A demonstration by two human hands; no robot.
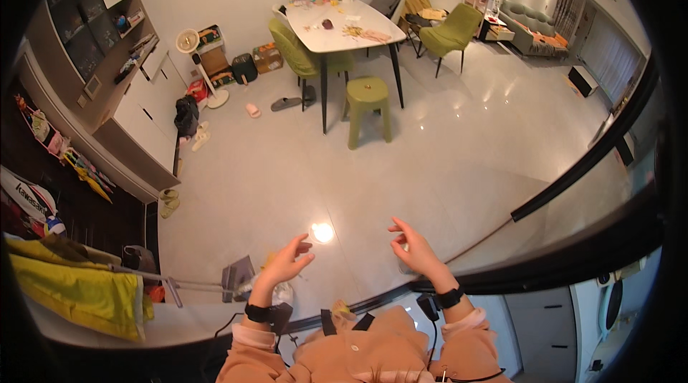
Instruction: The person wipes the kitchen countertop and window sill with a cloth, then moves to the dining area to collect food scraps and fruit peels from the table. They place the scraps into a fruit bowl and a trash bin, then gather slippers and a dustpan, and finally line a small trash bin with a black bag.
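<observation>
My left hand (pixel 290 260) hovers over the pale tiled floor (pixel 258 179), fingers apart and holding nothing. To its right, my right hand (pixel 413 246) is also raised in the air, thumb and fingers spread, with nothing in it. Both wrists wear black straps. Below my left hand, a grey dustpan-like object (pixel 238 271) and a clear plastic bag (pixel 282 292) are partly hidden by my forearm. A green plastic stool (pixel 367 91) stands on the floor ahead, in front of a white dining table (pixel 317 39) with several small things on it.
A black-framed glass door (pixel 580 265) crosses the right side. Yellow cloth (pixel 80 289) hangs at the lower left. Slippers (pixel 169 203) lie by the doorway, near a white cabinet (pixel 145 114). Green chairs (pixel 451 31) and a white standing fan (pixel 201 68) are farther off.
</observation>
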